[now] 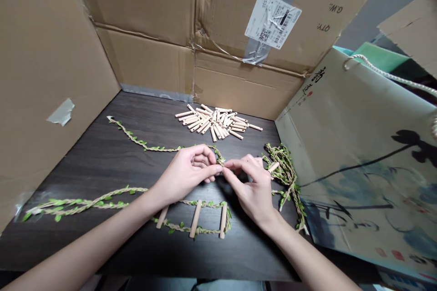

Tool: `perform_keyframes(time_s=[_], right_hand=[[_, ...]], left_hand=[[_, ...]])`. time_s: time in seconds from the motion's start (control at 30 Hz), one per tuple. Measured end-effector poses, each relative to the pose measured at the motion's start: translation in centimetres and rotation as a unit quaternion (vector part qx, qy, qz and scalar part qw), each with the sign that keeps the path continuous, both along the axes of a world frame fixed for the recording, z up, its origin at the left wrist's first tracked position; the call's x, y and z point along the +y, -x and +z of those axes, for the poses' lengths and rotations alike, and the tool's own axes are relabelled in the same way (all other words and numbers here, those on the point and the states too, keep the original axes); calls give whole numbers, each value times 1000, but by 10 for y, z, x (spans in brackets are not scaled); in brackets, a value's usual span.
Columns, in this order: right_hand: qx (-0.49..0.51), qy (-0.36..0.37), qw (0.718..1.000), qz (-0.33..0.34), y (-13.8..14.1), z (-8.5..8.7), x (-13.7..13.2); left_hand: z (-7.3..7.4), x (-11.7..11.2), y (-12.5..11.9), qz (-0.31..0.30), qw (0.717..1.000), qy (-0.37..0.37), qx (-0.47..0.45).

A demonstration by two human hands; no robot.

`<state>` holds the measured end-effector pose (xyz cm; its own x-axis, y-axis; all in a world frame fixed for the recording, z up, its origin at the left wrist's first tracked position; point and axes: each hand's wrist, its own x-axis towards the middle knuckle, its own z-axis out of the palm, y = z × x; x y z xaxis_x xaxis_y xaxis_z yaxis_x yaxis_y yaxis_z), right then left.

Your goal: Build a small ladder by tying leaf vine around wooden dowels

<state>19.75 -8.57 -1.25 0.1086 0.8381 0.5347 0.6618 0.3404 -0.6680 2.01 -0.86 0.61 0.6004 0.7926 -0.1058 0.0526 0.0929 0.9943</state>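
Note:
My left hand [189, 169] pinches a braided twine vine with small green leaves [143, 144] near the middle of the dark table. My right hand [251, 186] meets it fingertip to fingertip and pinches the same vine; a short wooden stick [273, 167] pokes out behind its fingers. Below my hands lies a little ladder [196, 220] of three wooden sticks tied between two vine strands. A pile of several loose wooden sticks [216, 122] lies farther back.
A bundle of the same vine [287, 175] lies at the right. Cardboard walls [41, 77] enclose the dark wooden table [102, 159] on the left and at the back. A paper bag with ink painting [362, 159] stands at the right.

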Motion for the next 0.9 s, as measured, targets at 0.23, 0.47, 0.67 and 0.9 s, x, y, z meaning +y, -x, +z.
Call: perform_keyframes(time_s=[0.23,0.47,0.67,0.9], right_hand=[[-95,-34,995,25,-4,2,0],[-129,-43,989,57,-4,-1,-1],[-42,33,997,64,-3,-1,0],[87,166,978,87,-4,-1,2]], left_hand=[[9,5,8,-78,997,-14,12],[11,4,4,-62,989,-102,89],[12,6,3,-56,986,-119,105],[4,25,12,65,965,-205,151]])
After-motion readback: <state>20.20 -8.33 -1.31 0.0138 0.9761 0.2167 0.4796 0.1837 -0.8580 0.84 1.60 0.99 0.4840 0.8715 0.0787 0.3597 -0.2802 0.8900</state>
